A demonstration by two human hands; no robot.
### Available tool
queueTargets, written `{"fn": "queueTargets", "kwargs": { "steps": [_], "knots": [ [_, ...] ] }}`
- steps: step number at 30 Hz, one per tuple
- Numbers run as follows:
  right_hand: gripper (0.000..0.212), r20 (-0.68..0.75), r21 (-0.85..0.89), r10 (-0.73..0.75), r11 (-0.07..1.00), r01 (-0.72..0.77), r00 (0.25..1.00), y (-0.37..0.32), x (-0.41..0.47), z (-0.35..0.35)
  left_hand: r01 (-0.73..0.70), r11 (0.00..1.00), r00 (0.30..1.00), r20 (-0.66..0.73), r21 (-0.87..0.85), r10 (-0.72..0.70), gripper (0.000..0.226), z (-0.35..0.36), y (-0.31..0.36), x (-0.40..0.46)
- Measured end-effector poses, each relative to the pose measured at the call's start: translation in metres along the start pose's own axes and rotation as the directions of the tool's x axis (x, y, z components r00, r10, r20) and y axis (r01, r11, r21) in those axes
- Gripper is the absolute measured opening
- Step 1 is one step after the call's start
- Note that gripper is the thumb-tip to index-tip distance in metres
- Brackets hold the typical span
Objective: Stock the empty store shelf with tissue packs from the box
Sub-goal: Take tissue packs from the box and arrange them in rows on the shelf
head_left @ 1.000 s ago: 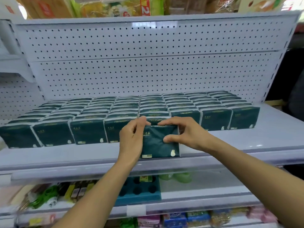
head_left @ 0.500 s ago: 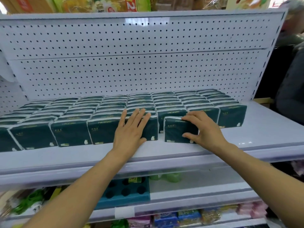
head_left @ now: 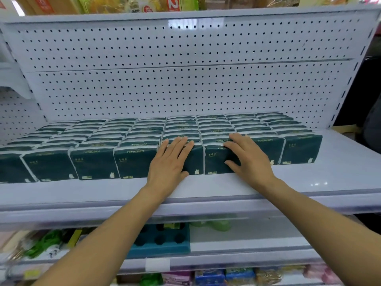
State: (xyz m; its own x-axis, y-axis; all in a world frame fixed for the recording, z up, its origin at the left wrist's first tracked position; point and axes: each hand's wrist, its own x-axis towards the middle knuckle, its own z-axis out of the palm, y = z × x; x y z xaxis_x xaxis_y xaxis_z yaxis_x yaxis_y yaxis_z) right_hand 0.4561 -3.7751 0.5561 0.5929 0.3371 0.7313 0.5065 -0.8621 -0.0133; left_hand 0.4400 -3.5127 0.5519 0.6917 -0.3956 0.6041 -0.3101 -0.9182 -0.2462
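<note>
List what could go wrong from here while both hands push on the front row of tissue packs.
1. The left hand lies flat on one front pack, the right hand on the next pack; uneven pushing might leave the front row crooked.
2. The packs stand upright in tight columns; a hard shove could buckle or tip those behind.
3. The shelf has a bare strip before its front lip, so a pack dragged back by a withdrawing hand could slide off.
</note>
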Motion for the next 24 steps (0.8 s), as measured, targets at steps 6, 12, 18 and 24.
{"fn": "queueTargets", "kwargs": {
  "steps": [6,12,18,24],
  "knots": [
    [0.048,0.033,-0.107,0.003,0.994,0.001,0.999,-0.003,0.000,-0.006,0.046,0.998,0.992,0.113,0.031,-0.049,0.089,-0.013,0.007,0.000],
    [0.052,0.010,-0.080,-0.001,0.997,0.002,1.000,-0.030,-0.010,-0.022,0.111,0.993,0.993,-0.055,0.041,-0.109,0.076,-0.044,0.023,-0.018],
    [0.051,-0.060,0.082,-0.054,0.995,0.059,0.997,-0.091,-0.029,-0.043,0.274,0.954,0.942,-0.167,-0.119,-0.291,0.059,-0.085,0.026,-0.094],
    [0.047,-0.041,0.140,-0.247,0.958,0.251,0.968,-0.183,-0.048,-0.027,0.332,0.942,0.935,-0.111,-0.053,-0.336,0.058,-0.110,-0.012,-0.198]
  ]
}}
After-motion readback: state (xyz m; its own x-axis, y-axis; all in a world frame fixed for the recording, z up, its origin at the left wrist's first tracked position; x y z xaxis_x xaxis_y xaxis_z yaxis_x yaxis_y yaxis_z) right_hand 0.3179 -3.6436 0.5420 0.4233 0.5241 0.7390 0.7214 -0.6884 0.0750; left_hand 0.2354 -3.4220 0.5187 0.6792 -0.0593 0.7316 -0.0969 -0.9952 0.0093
